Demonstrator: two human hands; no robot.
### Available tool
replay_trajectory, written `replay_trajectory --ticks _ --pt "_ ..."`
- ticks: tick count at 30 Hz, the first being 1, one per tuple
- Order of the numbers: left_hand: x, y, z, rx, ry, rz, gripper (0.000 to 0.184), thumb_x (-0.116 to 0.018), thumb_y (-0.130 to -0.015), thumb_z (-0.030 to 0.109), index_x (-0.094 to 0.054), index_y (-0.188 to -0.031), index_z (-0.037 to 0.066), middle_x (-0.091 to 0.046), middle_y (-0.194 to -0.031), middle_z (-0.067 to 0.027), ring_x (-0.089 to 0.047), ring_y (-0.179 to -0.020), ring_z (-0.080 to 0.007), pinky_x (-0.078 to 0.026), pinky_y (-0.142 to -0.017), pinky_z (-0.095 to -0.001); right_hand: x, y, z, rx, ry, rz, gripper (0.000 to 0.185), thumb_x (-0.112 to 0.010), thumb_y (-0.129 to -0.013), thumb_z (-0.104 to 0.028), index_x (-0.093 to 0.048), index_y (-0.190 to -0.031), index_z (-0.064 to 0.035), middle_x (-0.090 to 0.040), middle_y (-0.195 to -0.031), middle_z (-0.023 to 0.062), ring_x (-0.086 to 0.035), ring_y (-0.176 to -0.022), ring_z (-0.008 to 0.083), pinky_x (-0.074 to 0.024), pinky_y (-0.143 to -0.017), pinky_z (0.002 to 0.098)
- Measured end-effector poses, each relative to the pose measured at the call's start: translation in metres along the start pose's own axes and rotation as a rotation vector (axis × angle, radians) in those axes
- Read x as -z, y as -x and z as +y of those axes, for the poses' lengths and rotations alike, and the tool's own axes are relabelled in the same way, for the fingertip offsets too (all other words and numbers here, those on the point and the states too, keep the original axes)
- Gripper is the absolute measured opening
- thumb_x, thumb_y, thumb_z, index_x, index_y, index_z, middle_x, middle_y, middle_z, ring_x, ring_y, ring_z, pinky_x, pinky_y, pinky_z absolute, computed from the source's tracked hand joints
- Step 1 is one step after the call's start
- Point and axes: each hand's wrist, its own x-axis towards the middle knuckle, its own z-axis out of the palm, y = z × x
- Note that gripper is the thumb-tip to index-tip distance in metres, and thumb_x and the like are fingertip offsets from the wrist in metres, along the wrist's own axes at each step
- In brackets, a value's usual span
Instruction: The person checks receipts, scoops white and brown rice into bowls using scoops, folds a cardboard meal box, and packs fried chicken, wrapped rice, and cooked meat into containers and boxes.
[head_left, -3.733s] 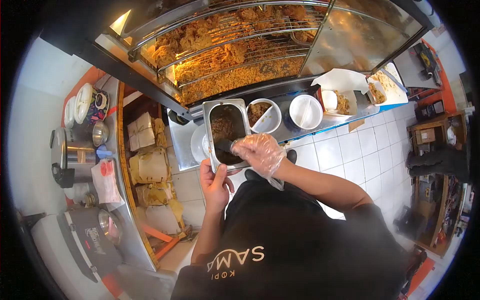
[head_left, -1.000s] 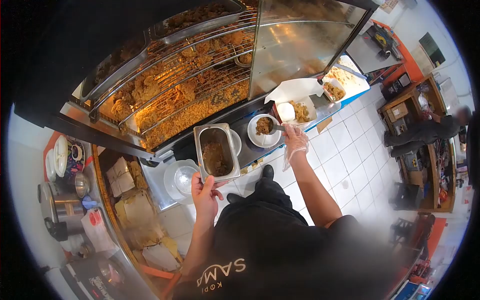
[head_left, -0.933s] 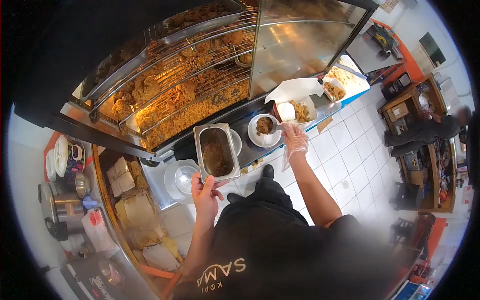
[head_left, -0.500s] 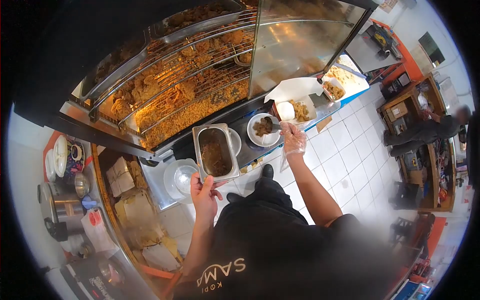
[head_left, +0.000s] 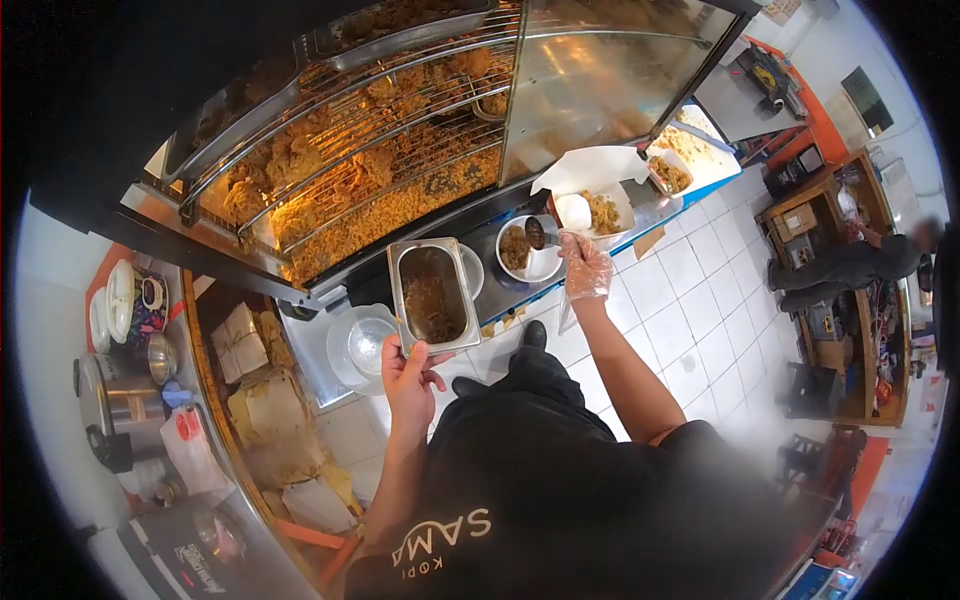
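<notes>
My left hand grips the near edge of a rectangular steel food pan, tilted, with some dark brown sauce and bits at its bottom. In a clear plastic glove, my right hand is closed on the handle of a dark spoon. Its bowl is over the right part of a white bowl that contains brown food. Just beyond lies an open paper takeaway box with white rice and golden-brown food.
A heated display cabinet of fried chicken spans the far side. Clear plastic tubs stand left of the pan. Another filled box sits farther right by a white tray. A person stands near wooden shelves.
The spoon, lying in the brown food before, is lifted and shifted slightly right, toward the takeaway box. My left hand and the pan have barely moved.
</notes>
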Motion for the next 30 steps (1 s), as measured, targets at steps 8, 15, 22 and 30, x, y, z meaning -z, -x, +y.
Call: replay_trajectory --ticks 8,15,22,30 --pt "0.002 0.002 -0.002 -0.004 0.010 -0.014 0.015 -0.058 -0.097 0.014 -0.048 -0.107 0.008 -0.070 -0.097 -0.0097 -0.074 -0.080 -0.0217 -0.046 -0.039 -0.0218 0.002 -0.001 -0.009 -0.111 -0.221 0.064 0.019 -0.068 -0.093 -0.019 -0.074 -0.098 -0.0026 -0.068 -0.074 0.0034 -0.060 -0.067 0.0095 -0.0459 -0.061 0.0238" --pt "-0.002 0.001 0.001 0.017 -0.003 -0.035 0.015 -0.057 -0.097 0.014 -0.048 -0.107 0.008 -0.069 -0.099 -0.0103 -0.074 -0.080 -0.0220 -0.046 -0.039 -0.0215 0.021 0.002 -0.039 -0.507 -0.889 -0.050 0.019 -0.064 -0.095 -0.016 -0.067 -0.105 -0.0006 -0.064 -0.078 0.0041 -0.052 -0.063 0.0065 -0.0343 -0.051 0.0158" --pt "-0.001 -0.005 -0.006 0.022 0.002 -0.079 0.013 -0.056 -0.098 0.013 -0.048 -0.106 0.008 -0.069 -0.099 -0.0106 -0.074 -0.081 -0.0226 -0.045 -0.038 -0.0210 0.024 0.060 -0.129 -0.329 -0.524 -0.334 0.016 -0.064 -0.095 -0.017 -0.071 -0.102 -0.0043 -0.064 -0.077 0.0016 -0.047 -0.059 0.0062 -0.0338 -0.053 0.0181" --pt "-0.017 -0.018 -0.003 0.051 0.103 -0.134 0.015 -0.057 -0.098 0.014 -0.048 -0.107 0.007 -0.070 -0.096 -0.0104 -0.074 -0.082 -0.0250 -0.048 -0.040 -0.0218 -0.001 0.080 -0.112 0.472 0.062 -0.681 0.018 -0.068 -0.089 -0.016 -0.074 -0.104 -0.0081 -0.064 -0.089 0.0072 -0.062 -0.079 0.0206 -0.0496 -0.077 0.0317"
